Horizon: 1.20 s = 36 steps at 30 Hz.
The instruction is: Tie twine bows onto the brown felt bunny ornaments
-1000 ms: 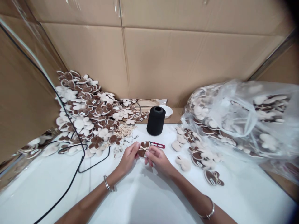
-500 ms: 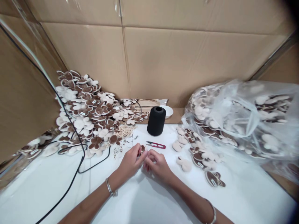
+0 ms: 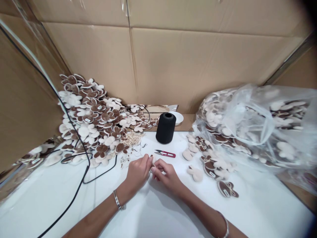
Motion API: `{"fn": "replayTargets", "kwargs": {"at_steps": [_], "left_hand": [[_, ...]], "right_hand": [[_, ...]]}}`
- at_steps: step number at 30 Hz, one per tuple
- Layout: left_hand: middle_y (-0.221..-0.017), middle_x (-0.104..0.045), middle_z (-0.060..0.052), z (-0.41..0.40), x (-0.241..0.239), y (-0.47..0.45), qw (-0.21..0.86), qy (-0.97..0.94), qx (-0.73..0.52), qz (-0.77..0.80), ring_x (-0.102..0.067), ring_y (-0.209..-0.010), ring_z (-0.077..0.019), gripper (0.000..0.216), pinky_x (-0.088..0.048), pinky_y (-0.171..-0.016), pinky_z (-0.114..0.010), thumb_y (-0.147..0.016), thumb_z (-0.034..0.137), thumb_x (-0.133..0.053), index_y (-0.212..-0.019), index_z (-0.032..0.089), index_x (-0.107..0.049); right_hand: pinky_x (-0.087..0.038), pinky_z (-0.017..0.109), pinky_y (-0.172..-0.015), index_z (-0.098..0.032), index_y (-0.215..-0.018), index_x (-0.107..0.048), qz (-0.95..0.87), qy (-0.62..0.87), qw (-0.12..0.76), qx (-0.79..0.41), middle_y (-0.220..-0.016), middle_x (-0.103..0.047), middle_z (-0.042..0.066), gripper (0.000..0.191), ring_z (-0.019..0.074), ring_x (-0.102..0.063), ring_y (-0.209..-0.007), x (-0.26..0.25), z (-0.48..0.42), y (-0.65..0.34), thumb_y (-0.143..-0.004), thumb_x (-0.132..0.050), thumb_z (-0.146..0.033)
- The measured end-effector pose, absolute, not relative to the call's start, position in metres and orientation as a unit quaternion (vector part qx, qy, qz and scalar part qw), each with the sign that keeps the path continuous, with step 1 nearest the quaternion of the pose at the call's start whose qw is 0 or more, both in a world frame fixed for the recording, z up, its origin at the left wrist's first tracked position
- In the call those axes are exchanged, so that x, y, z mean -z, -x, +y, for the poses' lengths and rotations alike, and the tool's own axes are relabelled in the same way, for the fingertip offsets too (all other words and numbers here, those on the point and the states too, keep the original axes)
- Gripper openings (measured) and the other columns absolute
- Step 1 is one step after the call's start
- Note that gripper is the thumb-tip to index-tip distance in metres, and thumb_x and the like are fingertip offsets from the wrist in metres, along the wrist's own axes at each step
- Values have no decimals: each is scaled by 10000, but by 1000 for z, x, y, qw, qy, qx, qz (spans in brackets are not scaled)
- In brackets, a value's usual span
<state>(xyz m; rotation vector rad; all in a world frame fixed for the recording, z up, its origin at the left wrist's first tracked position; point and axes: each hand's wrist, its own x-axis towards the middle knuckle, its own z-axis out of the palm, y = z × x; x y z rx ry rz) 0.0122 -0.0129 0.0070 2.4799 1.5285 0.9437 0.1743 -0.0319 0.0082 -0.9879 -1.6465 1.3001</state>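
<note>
Brown felt piece [image 3: 151,157], mostly hidden, pinched between the fingertips of left hand [image 3: 137,173] and right hand [image 3: 167,176], both curled closed on it, low over the white table [image 3: 153,215], just short of the red snips [image 3: 165,153]. Black thread cone [image 3: 165,128] behind; heaped pieces [image 3: 94,122] to the left, plastic bag [image 3: 260,125] to the right. Risk, as judged — so slight a fingertip grip may let the piece slip or twist

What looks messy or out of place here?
Bunny-shaped pieces spill from the plastic bag onto the table, and a black cable snakes over the left pile. Trimmings litter the space beside the left hand, which pinches a small piece with the right hand.
</note>
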Motion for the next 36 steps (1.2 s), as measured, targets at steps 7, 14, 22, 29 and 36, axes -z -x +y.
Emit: {"fn": "replayTargets", "kwargs": {"at_steps": [7, 14, 22, 29, 36], "left_hand": [[-514, -532, -13, -8, -5, -12, -34, -816, -306, 490, -478, -445, -143, 344, -251, -479, -272, -980, 220, -322, -670, 201, -470], [-594, -603, -22, -18, -3, -23, 85, -794, -339, 498, -547, -508, -153, 323, -340, -515, -260, -979, 240, -295, -739, 198, -507], [-598, -536, 15, -26, -8, -31, 286, -703, -395, 518, -517, -537, -138, 346, -379, -564, -251, -993, 365, -307, -718, 211, -448], [-585, -472, 31, -28, -10, -36, 354, -645, -440, 514, -456, -540, -127, 376, -365, -563, -244, -989, 414, -310, -696, 207, -422], [-628, -501, 27, -26, -12, -36, 332, -679, -386, 529, -467, -583, -138, 338, -346, -584, -248, -982, 419, -350, -732, 208, -436]], "right_hand": [[-317, 252, -585, -221, -815, -426, -650, 475, 397, -441, -648, -417, -52, 258, 128, -398, -580, -11, -35, -165, -941, -474, -441], [-312, 283, -623, -238, -835, -410, -629, 562, 379, -380, -730, -501, -12, 295, 175, -474, -653, -10, -37, -151, -991, -315, -469], [-345, 282, -564, -234, -770, -420, -591, 512, 443, -439, -647, -491, -12, 342, 155, -456, -572, -3, -31, -150, -991, -318, -474], [-358, 276, -546, -227, -758, -439, -521, 493, 491, -495, -653, -470, -10, 413, 150, -443, -593, -5, -31, -144, -972, -303, -553], [-353, 293, -582, -236, -846, -421, -558, 541, 459, -431, -703, -525, 0, 274, 169, -485, -617, 3, -31, -147, -991, -316, -443]]}}
